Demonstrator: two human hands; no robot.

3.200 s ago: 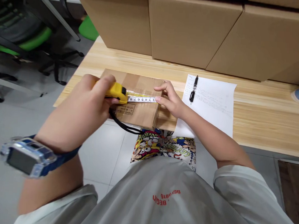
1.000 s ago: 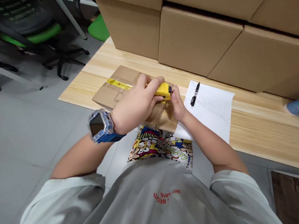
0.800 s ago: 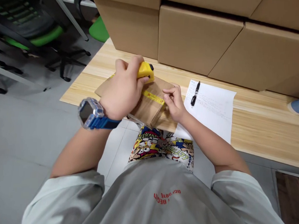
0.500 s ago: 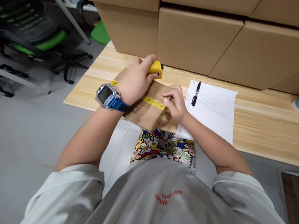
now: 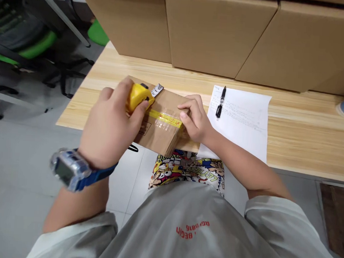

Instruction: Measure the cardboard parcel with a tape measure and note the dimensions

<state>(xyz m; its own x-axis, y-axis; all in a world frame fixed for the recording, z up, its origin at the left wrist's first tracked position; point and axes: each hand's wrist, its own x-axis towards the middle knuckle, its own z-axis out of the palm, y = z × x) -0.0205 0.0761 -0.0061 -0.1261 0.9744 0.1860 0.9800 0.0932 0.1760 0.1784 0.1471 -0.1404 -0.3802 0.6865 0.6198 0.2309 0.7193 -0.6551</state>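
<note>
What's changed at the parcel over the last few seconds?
The left hand has pulled the yellow tape measure back toward the person across the cardboard parcel, with only a short metal tip of blade showing. The right hand stays on the parcel; the pen and paper haven't moved.

Two hands (image 5: 108,128) (image 5: 195,119), one tape measure (image 5: 138,97), one parcel (image 5: 159,138) near center; one pen (image 5: 220,103), one paper sheet (image 5: 241,128) at 2 o'clock; three cartons (image 5: 216,34) at 12; one watch (image 5: 65,170) at 8.

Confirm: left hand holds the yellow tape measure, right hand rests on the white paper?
No: the right hand rests on the cardboard parcel, not the white paper, as the head view shows. The left hand does hold the yellow tape measure.
</note>
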